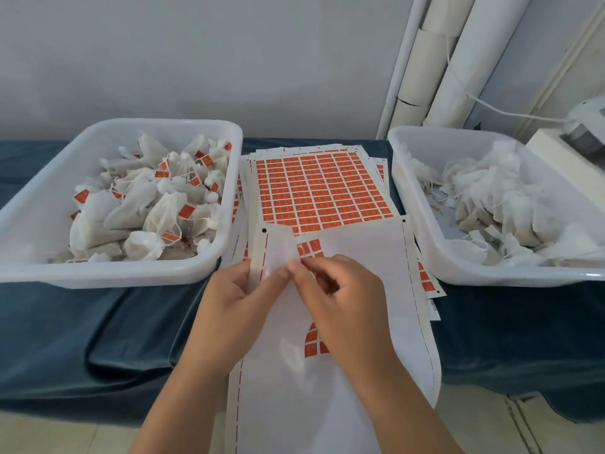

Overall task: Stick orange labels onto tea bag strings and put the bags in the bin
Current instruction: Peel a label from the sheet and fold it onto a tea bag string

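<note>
A nearly used label sheet (360, 273) lies in front of me, white with a few orange labels (309, 249) left near its top. My left hand (242, 299) pinches a tea bag (278, 253), blurred and pale, above the sheet. My right hand (340, 299) pinches at the same spot, fingertips meeting the left ones, over the remaining orange labels. The left bin (39, 204) holds several tea bags (144, 204) with orange labels on their strings. The right bin (425, 204) holds several unlabelled tea bags (501, 198).
A stack of full orange label sheets (317, 188) lies between the bins on the dark blue cloth (98, 339). White pipes (458, 60) and a white device (576, 136) stand at the back right. The table edge and the floor show at the bottom.
</note>
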Tool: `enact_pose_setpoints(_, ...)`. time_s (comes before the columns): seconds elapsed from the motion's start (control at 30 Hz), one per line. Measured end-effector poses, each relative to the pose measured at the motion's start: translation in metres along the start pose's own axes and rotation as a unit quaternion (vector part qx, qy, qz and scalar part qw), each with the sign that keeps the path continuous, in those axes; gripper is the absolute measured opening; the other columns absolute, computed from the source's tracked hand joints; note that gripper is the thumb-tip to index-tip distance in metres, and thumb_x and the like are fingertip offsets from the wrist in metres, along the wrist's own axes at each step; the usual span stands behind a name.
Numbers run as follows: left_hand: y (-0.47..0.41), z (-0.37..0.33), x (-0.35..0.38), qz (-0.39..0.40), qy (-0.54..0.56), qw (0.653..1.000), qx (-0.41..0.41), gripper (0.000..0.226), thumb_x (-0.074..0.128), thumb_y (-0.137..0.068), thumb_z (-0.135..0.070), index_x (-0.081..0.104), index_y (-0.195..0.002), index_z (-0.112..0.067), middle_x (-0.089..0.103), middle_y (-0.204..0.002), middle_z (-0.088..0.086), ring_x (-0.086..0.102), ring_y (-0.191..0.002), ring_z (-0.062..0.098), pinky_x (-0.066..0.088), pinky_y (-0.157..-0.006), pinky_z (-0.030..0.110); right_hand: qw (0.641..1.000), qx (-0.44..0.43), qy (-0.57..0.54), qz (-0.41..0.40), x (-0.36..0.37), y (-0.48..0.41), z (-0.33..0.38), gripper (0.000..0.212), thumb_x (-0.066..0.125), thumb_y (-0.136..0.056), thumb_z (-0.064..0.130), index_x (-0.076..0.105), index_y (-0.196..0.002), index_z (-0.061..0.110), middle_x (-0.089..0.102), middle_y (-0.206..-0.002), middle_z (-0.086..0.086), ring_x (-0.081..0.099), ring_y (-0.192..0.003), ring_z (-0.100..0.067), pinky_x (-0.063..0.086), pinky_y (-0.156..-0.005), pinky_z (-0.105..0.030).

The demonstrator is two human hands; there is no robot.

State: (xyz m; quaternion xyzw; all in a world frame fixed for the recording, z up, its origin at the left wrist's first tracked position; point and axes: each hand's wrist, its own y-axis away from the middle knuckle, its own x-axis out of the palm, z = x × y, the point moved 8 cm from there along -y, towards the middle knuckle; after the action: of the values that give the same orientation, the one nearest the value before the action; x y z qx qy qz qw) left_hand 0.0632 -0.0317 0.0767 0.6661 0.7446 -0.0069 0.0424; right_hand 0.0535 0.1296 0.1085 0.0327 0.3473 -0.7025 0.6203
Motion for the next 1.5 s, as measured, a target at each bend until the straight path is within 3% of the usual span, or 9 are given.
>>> enact_pose_setpoints(0.33,-0.001,-0.009,0.006,0.044,-0.010,0.999,0.012,0.034,0.064,-0.082,-0.055,0.080,-0.105,-0.036,0.081,-0.106,-0.014,0.079,-0.097,0.011,0.065,-0.072,0.024,0.999,-0.043,0.008,0.015,-0.014,-0.006,-0.009,0.036,0.063,-0.098,0.034,0.065,-0.065,0.019,0.056,-0.057,0.009,0.059,-0.058,-0.018,0.048,-0.052,-0.022)
enact_pose_setpoints(0.6,-0.027,0.015,-0.024,-0.094,-0.112,0.989,-0.024,0.024,0.058,-0.104,-0.040,0.074,-0.091,-0.029,0.077,-0.081,-0.022,0.076,-0.074,0.000,0.057,-0.050,0.017,0.936,0.224,-0.241,-0.125,-0.044,0.008,-0.064,0.033,0.062,-0.089,0.045,0.063,-0.061,0.027,0.057,-0.055,0.012,0.059,-0.050,-0.003,0.048,-0.048,-0.013)
enact_pose_setpoints(0.73,-0.052,0.026,-0.023,-0.115,-0.305,0.945,-0.017,0.017,0.056,-0.106,-0.043,0.065,-0.096,-0.032,0.076,-0.087,-0.016,0.074,-0.072,0.009,0.065,-0.069,0.032,0.909,0.267,-0.274,-0.166,-0.056,0.012,-0.081,0.045,0.063,-0.095,0.045,0.049,-0.058,0.024,0.040,-0.055,0.006,0.038,-0.047,-0.005,0.041,-0.046,-0.016)
enact_pose_setpoints(0.8,-0.059,0.024,-0.011,-0.108,-0.375,0.920,-0.007,0.020,0.063,-0.103,-0.040,0.054,-0.122,-0.040,0.073,-0.118,-0.015,0.073,-0.094,0.010,0.065,-0.085,0.040,0.909,0.278,-0.279,-0.139,-0.052,0.010,-0.083,0.046,0.063,-0.099,0.043,0.050,-0.060,0.023,0.043,-0.059,0.001,0.039,-0.049,-0.006,0.043,-0.055,-0.021)
enact_pose_setpoints(0.9,-0.066,0.023,0.008,-0.070,-0.487,0.870,0.030,0.091,0.072,-0.097,-0.043,0.006,-0.160,-0.046,0.039,-0.165,-0.001,0.048,-0.147,0.028,0.047,-0.113,0.054,0.917,0.275,-0.273,-0.098,-0.043,0.010,-0.076,0.045,0.061,-0.102,0.043,0.056,-0.061,0.026,0.054,-0.060,0.003,0.051,-0.050,-0.004,0.048,-0.053,-0.016)
enact_pose_setpoints(1.0,-0.061,0.016,0.024,-0.026,-0.563,0.824,0.059,0.085,0.065,-0.100,-0.049,0.006,-0.161,-0.051,0.011,-0.177,-0.005,0.019,-0.162,0.027,0.030,-0.123,0.056,0.916,0.261,-0.293,-0.083,-0.037,0.014,-0.068,0.043,0.062,-0.102,0.041,0.061,-0.059,0.033,0.060,-0.060,0.008,0.058,-0.052,-0.003,0.049,-0.053,-0.012)
enact_pose_setpoints(1.07,-0.052,0.011,0.035,0.035,-0.488,0.871,0.040,0.039,0.049,-0.104,-0.059,0.048,-0.143,-0.051,0.051,-0.158,-0.016,0.056,-0.137,0.003,0.053,-0.109,0.035,0.920,0.266,-0.277,-0.082,-0.034,0.018,-0.066,0.040,0.062,-0.101,0.044,0.064,-0.062,0.035,0.062,-0.062,0.007,0.061,-0.056,-0.003,0.050,-0.055,-0.012)
enact_pose_setpoints(1.17,-0.028,0.008,0.056,0.122,-0.143,0.979,-0.081,0.063,0.029,-0.092,-0.079,0.075,-0.107,-0.039,0.079,-0.105,-0.020,0.076,-0.092,0.001,0.061,-0.087,0.024,0.925,0.270,-0.252,-0.086,-0.028,0.022,-0.064,0.031,0.061,-0.096,0.055,0.070,-0.073,0.037,0.069,-0.069,0.008,0.068,-0.067,-0.004,0.051,-0.056,-0.009)
enact_pose_setpoints(1.5,0.008,0.022,0.048,-0.034,0.109,0.990,-0.084,0.019,0.067,-0.099,-0.037,0.081,-0.087,-0.032,0.082,-0.092,-0.005,0.078,-0.083,0.013,0.060,-0.081,0.032,0.952,0.220,-0.212,-0.016,-0.022,0.032,-0.056,0.039,0.048,-0.082,0.074,0.074,-0.090,0.045,0.070,-0.077,0.006,0.070,-0.076,-0.008,0.055,-0.069,-0.018)
